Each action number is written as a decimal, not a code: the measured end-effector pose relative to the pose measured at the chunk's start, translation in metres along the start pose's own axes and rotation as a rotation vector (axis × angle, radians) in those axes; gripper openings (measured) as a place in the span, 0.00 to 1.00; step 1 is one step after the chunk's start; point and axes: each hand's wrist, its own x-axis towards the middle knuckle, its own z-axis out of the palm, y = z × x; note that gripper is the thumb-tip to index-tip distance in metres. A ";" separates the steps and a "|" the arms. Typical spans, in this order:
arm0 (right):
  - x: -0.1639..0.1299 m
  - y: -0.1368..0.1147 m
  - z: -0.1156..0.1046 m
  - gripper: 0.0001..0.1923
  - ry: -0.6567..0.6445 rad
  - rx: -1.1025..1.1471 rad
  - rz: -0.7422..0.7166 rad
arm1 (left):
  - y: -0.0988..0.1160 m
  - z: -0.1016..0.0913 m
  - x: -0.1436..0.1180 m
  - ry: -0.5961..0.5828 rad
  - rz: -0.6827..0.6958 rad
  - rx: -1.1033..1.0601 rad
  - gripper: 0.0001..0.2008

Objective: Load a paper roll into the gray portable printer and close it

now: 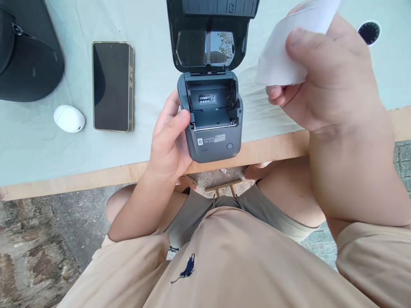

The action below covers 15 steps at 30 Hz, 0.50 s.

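Left hand (168, 143): wraps the left flank of the label printer (210, 117), thumb on its side.
Label printer: at the table edge (96, 175), lid (210, 34) open, paper bay empty; rigid, smooth plastic, probably light; grip the flanks.
Right hand (324, 77): pinches white paper (289, 47), thin and creasable.

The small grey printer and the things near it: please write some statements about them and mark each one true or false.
1. The lid of the grey label printer is open. True.
2. The paper compartment holds a full roll. False: it looks empty, with only a small label inside.
3. The left hand holds the printer by its side. True.
4. The right hand holds a smartphone. False: it grips white paper; the smartphone lies on the table.
5. A white oval case lies left of the smartphone. True.
6. The smartphone screen is lit. False: it is dark.
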 end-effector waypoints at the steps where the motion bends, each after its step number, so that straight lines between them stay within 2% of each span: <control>1: -0.004 -0.003 0.002 0.25 -0.012 0.002 -0.028 | 0.000 0.000 0.000 -0.001 -0.002 -0.005 0.24; 4: -0.014 -0.010 0.003 0.19 -0.009 -0.193 -0.199 | -0.001 -0.001 -0.001 0.002 -0.003 -0.006 0.24; 6: -0.017 -0.010 0.000 0.18 0.044 -0.392 -0.321 | -0.001 -0.001 -0.001 0.001 0.004 0.006 0.25; 8: -0.016 -0.006 -0.002 0.19 0.069 -0.522 -0.381 | -0.002 0.000 0.000 0.001 0.010 0.015 0.25; 9: -0.015 -0.004 -0.002 0.21 0.057 -0.563 -0.366 | -0.002 0.000 0.000 0.002 0.012 0.018 0.25; 12: -0.014 0.002 0.001 0.32 -0.028 -0.685 -0.182 | 0.000 0.001 0.000 0.004 0.009 0.011 0.24; 13: -0.014 0.003 0.000 0.36 -0.059 -0.689 -0.166 | 0.001 0.002 -0.001 0.005 0.007 0.006 0.23; 15: -0.018 0.004 -0.006 0.39 -0.061 -0.639 -0.247 | 0.003 0.003 -0.001 0.006 0.001 0.001 0.23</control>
